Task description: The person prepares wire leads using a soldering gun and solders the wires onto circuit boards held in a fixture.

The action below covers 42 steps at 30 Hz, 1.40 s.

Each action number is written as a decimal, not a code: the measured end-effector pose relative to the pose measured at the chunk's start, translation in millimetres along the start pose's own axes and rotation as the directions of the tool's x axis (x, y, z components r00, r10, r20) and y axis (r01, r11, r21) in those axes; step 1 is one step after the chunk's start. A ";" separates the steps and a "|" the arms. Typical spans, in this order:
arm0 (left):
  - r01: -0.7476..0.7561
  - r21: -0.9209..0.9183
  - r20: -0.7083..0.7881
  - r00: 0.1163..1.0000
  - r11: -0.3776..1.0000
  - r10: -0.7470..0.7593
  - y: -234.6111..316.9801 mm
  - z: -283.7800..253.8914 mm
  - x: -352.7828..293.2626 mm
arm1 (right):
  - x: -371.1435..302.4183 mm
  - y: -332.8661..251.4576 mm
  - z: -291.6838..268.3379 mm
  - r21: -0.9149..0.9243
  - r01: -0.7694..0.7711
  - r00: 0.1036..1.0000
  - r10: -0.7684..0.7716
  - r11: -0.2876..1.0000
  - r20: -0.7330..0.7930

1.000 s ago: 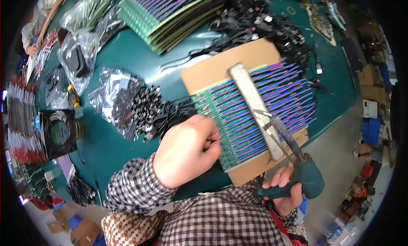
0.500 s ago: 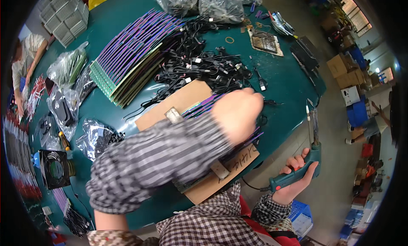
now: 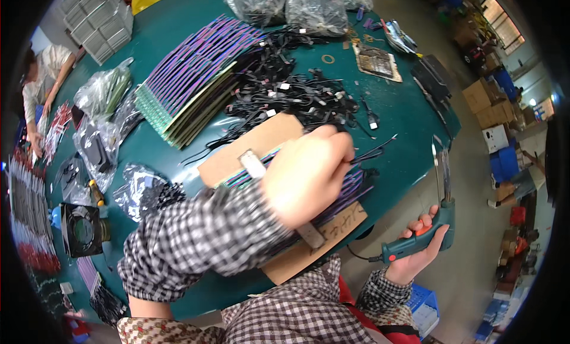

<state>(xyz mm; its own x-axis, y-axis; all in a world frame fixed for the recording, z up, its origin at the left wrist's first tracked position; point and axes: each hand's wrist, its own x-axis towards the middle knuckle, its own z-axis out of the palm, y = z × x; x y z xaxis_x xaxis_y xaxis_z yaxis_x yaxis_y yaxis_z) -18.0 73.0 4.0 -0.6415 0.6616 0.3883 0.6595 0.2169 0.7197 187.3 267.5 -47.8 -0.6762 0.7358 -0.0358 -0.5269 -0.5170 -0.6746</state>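
Observation:
My left hand (image 3: 309, 175) is closed, knuckles up, above a row of narrow purple-and-black strips (image 3: 356, 181) with dark leads. What lies between its fingers is hidden. Those strips sit between two brown cardboard pieces (image 3: 252, 143), and a metal bar (image 3: 252, 165) shows at the hand's near side. Off the table's right edge, my right hand (image 3: 415, 252) grips a green soldering gun (image 3: 392, 250) with a red trigger, its tips pointing upward.
A stack of purple-striped circuit strips (image 3: 196, 65) stands at the upper left beside a heap of black cables (image 3: 291, 94). Clear plastic bags (image 3: 314, 11) lie at the back. A stained pad (image 3: 378, 62) rests far right. Another person's arm (image 3: 56, 86) reaches in at far left.
My left hand has moved left and a little nearer, uncovering more of the strips' right ends. My right hand keeps the soldering gun in about the same pose.

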 end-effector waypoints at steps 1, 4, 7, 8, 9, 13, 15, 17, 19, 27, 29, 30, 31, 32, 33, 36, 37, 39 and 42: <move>0.083 0.015 -0.010 0.997 0.996 -0.082 5.1 -18.0 -19.5 | 1.5 7.5 10.4 0.019 -0.037 0.992 0.035 0.999 0.118; 0.279 -0.154 -0.183 0.935 0.948 -0.305 -12.9 -39.3 -69.5 | 4.5 30.2 39.8 0.064 -0.131 0.947 0.106 0.989 0.304; 0.396 -0.322 -0.213 0.855 0.860 -0.474 -26.4 -47.3 -106.1 | 4.4 46.5 60.3 0.020 -0.179 0.889 0.153 0.984 0.431; 0.447 -0.429 -0.189 0.805 0.785 -0.562 -27.8 -49.2 -115.2 | 0.4 50.9 66.3 0.016 -0.194 0.882 0.167 0.981 0.441; 0.414 -0.354 -0.247 0.823 0.839 -0.511 -30.0 -49.4 -122.6 | -4.8 54.0 73.7 -0.037 -0.180 0.881 0.178 0.983 0.438; 0.393 -0.771 -0.025 0.766 0.500 -0.642 -47.5 -50.7 -131.1 | -20.4 62.8 90.1 -0.134 -0.148 0.880 0.192 0.980 0.435; 0.393 -0.840 0.074 0.765 0.374 -0.639 -54.4 -47.1 -128.5 | -24.9 64.0 91.7 -0.149 -0.138 0.875 0.191 0.979 0.444; 0.449 -0.868 0.257 0.771 0.211 -0.582 -53.8 -48.1 -123.3 | -27.7 65.6 91.6 -0.158 -0.137 0.878 0.194 0.978 0.439; 0.504 -0.826 0.285 0.760 0.252 -0.585 -45.8 -51.1 -113.9 | -30.5 64.4 90.5 -0.168 -0.129 0.898 0.187 0.977 0.398; 0.361 -0.923 0.235 0.800 0.131 -0.552 -46.9 -29.8 -100.8 | -31.4 60.8 84.8 -0.163 -0.137 0.911 0.189 0.977 0.366; 0.259 -0.869 -0.022 0.831 0.421 -0.556 -51.6 -18.4 -97.6 | -29.5 61.1 81.9 -0.155 -0.143 0.905 0.193 0.977 0.380; 0.262 -0.869 -0.017 0.832 0.419 -0.554 -50.8 -20.0 -94.7 | -28.8 60.2 80.2 -0.155 -0.141 0.907 0.191 0.978 0.376; 0.364 -0.691 -0.092 0.813 0.625 -0.575 -48.5 -25.1 -91.1 | -28.0 59.3 79.3 -0.159 -0.140 0.910 0.190 0.977 0.368; 0.451 -0.453 -0.173 0.802 0.769 -0.572 -47.8 -27.5 -88.0 | -27.1 58.8 78.1 -0.161 -0.140 0.913 0.190 0.977 0.360; 0.349 -0.418 -0.300 0.818 0.838 -0.491 -47.0 -25.8 -87.7 | -26.7 59.2 78.0 -0.156 -0.142 0.911 0.191 0.977 0.365; 0.323 -0.780 -0.078 0.800 0.536 -0.595 -52.9 -34.2 -78.4 | -26.1 60.4 78.5 -0.154 -0.148 0.917 0.194 0.977 0.348; 0.285 -0.822 -0.091 0.790 0.494 -0.607 -57.9 -31.7 -75.5 | -26.1 60.5 79.5 -0.153 -0.149 0.922 0.193 0.977 0.337; 0.244 -0.844 -0.117 0.785 0.478 -0.608 -58.4 -30.5 -73.1 | -26.4 59.7 77.4 -0.141 -0.161 0.927 0.199 0.977 0.318; 0.251 -0.856 -0.099 0.777 0.451 -0.622 -58.0 -36.8 -71.2 | -21.6 60.3 72.1 -0.127 -0.170 0.928 0.202 0.977 0.312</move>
<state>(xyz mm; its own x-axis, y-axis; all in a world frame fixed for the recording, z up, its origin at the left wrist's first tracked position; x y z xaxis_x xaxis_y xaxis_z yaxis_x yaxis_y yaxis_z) -25.0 -13.2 -44.2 -0.9473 0.3077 -0.0886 -0.1995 -0.3507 0.9150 133.0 188.9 -34.6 -0.8948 0.4422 0.0612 -0.3351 -0.5747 -0.7467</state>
